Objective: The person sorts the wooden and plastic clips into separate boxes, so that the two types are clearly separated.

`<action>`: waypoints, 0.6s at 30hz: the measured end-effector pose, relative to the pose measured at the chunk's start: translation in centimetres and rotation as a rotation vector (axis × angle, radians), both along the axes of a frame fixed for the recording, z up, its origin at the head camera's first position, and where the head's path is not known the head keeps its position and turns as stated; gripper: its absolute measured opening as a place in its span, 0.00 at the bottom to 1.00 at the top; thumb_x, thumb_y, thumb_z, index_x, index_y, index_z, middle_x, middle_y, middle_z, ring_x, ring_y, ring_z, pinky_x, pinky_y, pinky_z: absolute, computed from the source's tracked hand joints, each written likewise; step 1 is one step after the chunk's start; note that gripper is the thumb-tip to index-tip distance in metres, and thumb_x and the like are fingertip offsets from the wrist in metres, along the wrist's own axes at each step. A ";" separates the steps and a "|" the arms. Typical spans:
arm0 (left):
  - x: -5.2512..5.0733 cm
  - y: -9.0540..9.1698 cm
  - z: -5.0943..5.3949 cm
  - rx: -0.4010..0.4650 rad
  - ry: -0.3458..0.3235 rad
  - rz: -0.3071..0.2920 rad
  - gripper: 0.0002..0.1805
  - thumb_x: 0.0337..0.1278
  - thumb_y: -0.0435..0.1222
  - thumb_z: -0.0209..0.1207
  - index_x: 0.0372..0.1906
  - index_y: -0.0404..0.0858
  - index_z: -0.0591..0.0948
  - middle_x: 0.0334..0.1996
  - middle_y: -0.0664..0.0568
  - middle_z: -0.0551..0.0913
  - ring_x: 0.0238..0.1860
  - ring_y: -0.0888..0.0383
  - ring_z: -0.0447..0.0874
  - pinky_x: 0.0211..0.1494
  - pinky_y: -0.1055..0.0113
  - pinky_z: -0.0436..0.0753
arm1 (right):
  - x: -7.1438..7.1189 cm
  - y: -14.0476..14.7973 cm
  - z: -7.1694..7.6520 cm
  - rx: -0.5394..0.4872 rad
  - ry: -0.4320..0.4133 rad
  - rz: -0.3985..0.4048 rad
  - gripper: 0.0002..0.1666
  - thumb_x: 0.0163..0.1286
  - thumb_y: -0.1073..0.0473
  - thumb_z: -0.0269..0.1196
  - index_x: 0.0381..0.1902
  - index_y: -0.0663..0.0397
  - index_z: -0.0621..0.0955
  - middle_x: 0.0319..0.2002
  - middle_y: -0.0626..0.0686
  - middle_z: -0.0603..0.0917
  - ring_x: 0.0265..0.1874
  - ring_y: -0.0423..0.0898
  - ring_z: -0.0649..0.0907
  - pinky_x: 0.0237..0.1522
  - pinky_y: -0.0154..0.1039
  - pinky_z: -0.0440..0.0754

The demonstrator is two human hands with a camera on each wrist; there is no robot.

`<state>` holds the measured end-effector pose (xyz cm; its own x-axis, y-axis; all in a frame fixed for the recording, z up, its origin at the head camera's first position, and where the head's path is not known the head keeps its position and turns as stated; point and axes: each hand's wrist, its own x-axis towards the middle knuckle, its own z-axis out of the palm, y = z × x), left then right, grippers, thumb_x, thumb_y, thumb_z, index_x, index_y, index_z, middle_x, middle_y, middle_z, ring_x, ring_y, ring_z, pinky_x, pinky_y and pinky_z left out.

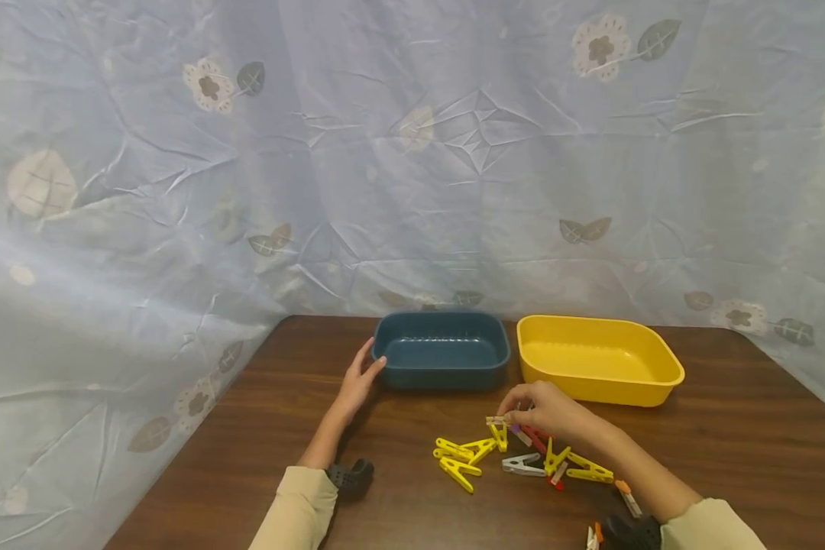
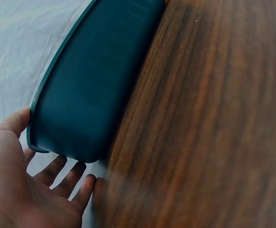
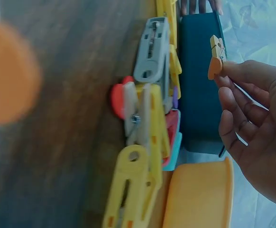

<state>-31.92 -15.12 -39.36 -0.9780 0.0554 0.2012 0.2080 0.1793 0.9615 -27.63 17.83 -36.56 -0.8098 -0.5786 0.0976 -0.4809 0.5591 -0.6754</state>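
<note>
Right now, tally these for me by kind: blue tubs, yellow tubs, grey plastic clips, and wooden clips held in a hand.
Blue tub: 1
Yellow tub: 1
Grey plastic clip: 1
Wooden clip with an orange piece, pinched in the right hand: 1
Total: 4

Teal tub (image 1: 440, 378), solid; yellow tub (image 1: 591, 389), also plain. Yellow clips (image 3: 132, 168) outnumbered the grey clip (image 3: 146, 57). Pegs (image 3: 217, 54) were pale wood with orange or red ends. Table (image 1: 261, 428) was dark brown, streaky grain. Curtain (image 1: 385, 191) was silvery blue, cream flowers (image 1: 208, 85), grey leaves (image 1: 250, 78). Sleeves (image 1: 296, 508) were beige, wristbands (image 1: 351, 479) black.
</note>
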 end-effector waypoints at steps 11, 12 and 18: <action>-0.1 0.0 0.0 0.014 -0.005 0.007 0.32 0.65 0.36 0.51 0.69 0.31 0.55 0.62 0.26 0.57 0.61 0.34 0.59 0.58 0.43 0.63 | -1.3 -0.8 1.7 -0.045 0.003 0.033 0.05 0.63 0.65 0.60 0.35 0.59 0.82 0.29 0.48 0.82 0.29 0.49 0.81 0.32 0.36 0.78; -0.1 0.0 0.0 0.015 -0.006 0.006 0.32 0.65 0.36 0.52 0.69 0.31 0.55 0.62 0.26 0.57 0.61 0.34 0.59 0.58 0.43 0.63 | -1.4 -0.9 1.9 -0.046 0.005 0.029 0.05 0.63 0.65 0.60 0.35 0.59 0.82 0.29 0.48 0.82 0.29 0.48 0.81 0.33 0.36 0.78; -0.2 0.0 0.0 0.009 -0.005 -0.003 0.32 0.65 0.37 0.51 0.69 0.32 0.54 0.62 0.27 0.57 0.61 0.35 0.59 0.57 0.42 0.64 | -1.9 -1.3 2.6 -0.033 0.027 -0.003 0.05 0.64 0.64 0.60 0.35 0.55 0.82 0.30 0.46 0.81 0.31 0.47 0.80 0.34 0.38 0.78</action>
